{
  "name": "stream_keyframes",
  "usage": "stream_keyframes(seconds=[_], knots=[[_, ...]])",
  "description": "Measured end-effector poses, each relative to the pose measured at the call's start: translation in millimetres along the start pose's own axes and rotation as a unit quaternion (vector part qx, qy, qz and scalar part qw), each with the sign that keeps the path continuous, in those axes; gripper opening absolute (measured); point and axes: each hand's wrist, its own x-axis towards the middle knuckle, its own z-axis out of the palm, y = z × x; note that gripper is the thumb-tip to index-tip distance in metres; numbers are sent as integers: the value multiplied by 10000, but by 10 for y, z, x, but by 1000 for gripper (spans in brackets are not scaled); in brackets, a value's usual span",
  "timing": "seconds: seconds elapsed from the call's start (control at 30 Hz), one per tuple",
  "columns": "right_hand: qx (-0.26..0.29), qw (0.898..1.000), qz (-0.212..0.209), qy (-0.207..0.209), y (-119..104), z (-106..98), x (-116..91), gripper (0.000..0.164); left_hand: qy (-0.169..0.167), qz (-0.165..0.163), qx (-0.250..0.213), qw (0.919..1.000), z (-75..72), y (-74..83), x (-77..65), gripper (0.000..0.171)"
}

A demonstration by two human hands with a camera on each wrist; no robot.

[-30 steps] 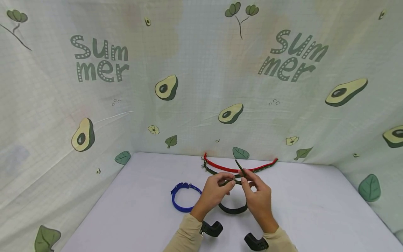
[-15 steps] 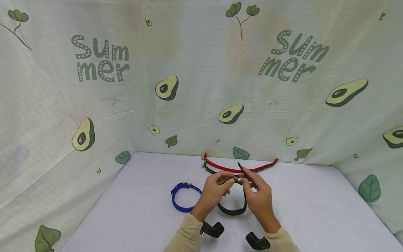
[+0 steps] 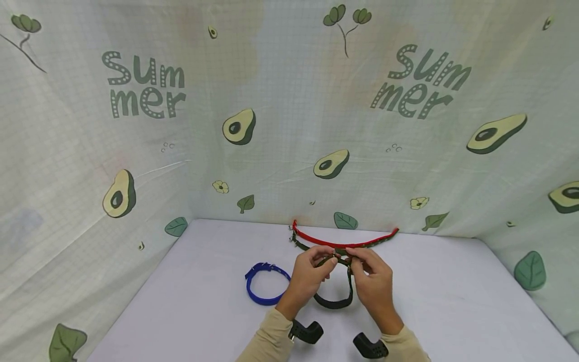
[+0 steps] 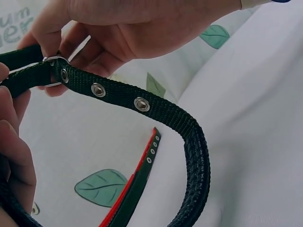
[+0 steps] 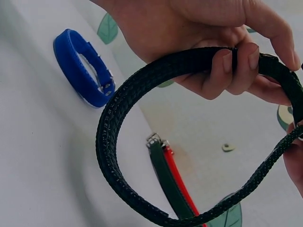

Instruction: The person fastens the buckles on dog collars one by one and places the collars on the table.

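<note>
While the left hand point(image 3: 308, 269) and right hand point(image 3: 375, 279) gripped the dark green collar point(image 3: 334, 304) in curled fingers, we recorded it above the bench point(image 3: 194, 311). We noted the blue collar point(image 3: 259, 299) nearby.

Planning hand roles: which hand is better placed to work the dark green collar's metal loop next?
Right, likely. The right hand has its fingers at the metal loop, while the left hand has fingers curled round the dark green collar, better suited to steadying it.

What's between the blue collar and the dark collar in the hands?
In the head view, the left hand shows between the blue collar and the dark collar.
</note>
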Motion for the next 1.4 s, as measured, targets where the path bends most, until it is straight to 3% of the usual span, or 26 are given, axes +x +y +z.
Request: stream_keyframes(seconds=[0.23,0.53,0.77,1.13,1.4], knots=[[-164,9997,163,39,240,39,-69,30,128,240,160,9995,8,2,-20,24],[-417,9991,5,68,270,51,-83,33,182,360,313,9987,13,-25,-16,24],[-418,9989,21,-210,265,57,-75,30,332,406,224,9984,9,-11,-10,26],[-70,9978,-55,-659,288,61,-68,32,252,266,163,9992,-30,-45,35,25],[385,9924,791,-866,280,70,-97,32,375,190,-238,9988,-35,-32,30,25]])
